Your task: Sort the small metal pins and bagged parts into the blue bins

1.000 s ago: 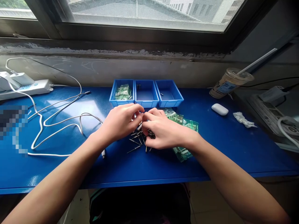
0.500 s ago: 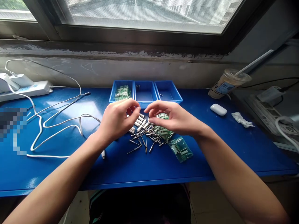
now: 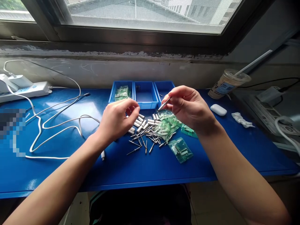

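My right hand (image 3: 191,107) is raised near the right-hand blue bin and pinches a slim metal blind rivet (image 3: 164,103), which points down and to the left. My left hand (image 3: 118,116) hovers left of the pile, thumb and fingertips drawn together; whether anything small sits between them is hidden. Under and between the hands lie loose blind rivets (image 3: 152,134), several silvery rectangular pieces (image 3: 142,125) and green-tinted plastic packets (image 3: 170,123). Closer to me, one clear green packet (image 3: 180,150) lies flat with small metal parts inside.
Three blue bins stand joined at the back: the left bin (image 3: 111,95) holds green packets, the middle bin (image 3: 146,105) a few tiny parts, the right bin (image 3: 164,83) is partly covered. White cables (image 3: 39,125) spread leftward. A drink cup (image 3: 221,87), white case (image 3: 218,110) and crumpled tissue (image 3: 242,120) sit right.
My right hand has moved up and right from over the pile, turned, and now shows a blind rivet in its fingertips. My left hand has hardly moved.
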A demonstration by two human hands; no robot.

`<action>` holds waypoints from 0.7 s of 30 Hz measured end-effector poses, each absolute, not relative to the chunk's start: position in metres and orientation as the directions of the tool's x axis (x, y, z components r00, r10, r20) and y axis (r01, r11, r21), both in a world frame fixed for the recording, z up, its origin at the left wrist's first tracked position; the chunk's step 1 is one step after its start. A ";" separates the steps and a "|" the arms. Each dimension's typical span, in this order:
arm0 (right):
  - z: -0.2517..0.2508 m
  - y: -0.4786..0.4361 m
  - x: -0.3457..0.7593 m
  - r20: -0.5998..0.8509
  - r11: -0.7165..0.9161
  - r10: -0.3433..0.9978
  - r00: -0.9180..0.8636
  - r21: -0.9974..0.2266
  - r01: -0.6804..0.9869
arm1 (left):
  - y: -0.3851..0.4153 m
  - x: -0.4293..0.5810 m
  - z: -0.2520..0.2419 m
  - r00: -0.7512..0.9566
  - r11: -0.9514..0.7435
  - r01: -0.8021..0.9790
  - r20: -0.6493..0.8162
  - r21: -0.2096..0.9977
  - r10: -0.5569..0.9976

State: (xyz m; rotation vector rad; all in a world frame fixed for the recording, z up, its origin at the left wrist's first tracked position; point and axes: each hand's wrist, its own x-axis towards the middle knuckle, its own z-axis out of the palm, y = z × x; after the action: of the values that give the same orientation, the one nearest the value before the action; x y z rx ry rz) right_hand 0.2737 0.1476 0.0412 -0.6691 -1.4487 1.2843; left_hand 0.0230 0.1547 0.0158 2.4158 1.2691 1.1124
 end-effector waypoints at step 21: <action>0.046 0.152 0.265 0.147 0.119 0.986 -0.085 -0.956 -0.267 | 0.155 0.023 0.014 0.363 -0.614 0.616 0.514 0.493 0.777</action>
State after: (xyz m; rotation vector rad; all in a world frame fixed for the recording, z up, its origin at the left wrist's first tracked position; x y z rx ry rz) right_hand 0.2652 0.1519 0.0458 -0.8653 -1.1454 1.2969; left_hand 0.0226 0.1548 0.0144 2.4069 1.2525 1.0904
